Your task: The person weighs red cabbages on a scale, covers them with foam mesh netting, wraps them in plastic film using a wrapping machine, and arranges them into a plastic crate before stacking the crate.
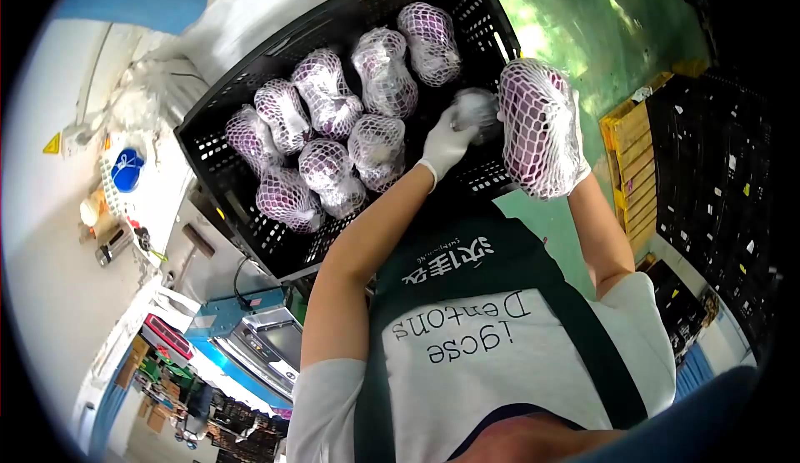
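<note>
My right hand point(581, 150), in a white glove, is wrapped round the far side of a purple net-wrapped pack point(537, 130) and holds it up at the right end of a black plastic crate point(275, 34). The pack is covered in white mesh netting and shiny clear film. Most of the right fingers are hidden behind it. My left hand point(448, 145), also gloved in white, is inside the crate's right part. Its fingers close on a greyish, see-through thing point(475, 113), too blurred to name. Several similar purple packs point(383, 71) lie in the crate to the left.
White plastic sheeting point(258, 13) lies beyond the crate. A blue-framed machine point(250, 342) stands at the lower left. On the right are a wooden pallet point(631, 163) and stacked black crates point(708, 163) on the green floor point(583, 38).
</note>
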Demonstrator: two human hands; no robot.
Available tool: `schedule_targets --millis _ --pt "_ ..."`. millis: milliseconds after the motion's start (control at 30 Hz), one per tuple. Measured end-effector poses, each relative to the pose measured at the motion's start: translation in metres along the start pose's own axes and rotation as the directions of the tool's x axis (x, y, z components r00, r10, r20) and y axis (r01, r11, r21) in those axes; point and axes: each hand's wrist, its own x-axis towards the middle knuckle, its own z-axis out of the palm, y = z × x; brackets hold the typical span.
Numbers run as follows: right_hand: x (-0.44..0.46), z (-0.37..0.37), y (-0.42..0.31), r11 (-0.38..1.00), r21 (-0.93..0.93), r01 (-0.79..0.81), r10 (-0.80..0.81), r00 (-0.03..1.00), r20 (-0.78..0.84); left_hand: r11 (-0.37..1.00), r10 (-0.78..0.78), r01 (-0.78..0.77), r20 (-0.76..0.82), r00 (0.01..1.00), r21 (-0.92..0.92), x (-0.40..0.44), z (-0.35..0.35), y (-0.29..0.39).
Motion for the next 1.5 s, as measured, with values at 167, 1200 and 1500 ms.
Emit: schedule_targets --millis 167,1200,1500 --pt "0.009 0.007 0.022 0.969 -0.243 0.051 -0.094 0.981 -0.168 0.974 -0.206 0.218 0.158 0.966 -0.062 0.037 -0.023 -0.053" --pt "0.091 -0.021 0.126 -0.188 -0.982 0.019 -0.193 0.98 0.056 0.744 0.535 -0.368 -0.168 0.828 0.558 -0.012 -0.094 0.051" --pt "0.038 0.035 0.028 -0.044 -0.936 0.348 -0.69 0.667 0.28 0.798 0.592 -0.115 -0.735 0.331 0.591 -0.194 -0.268 0.094"
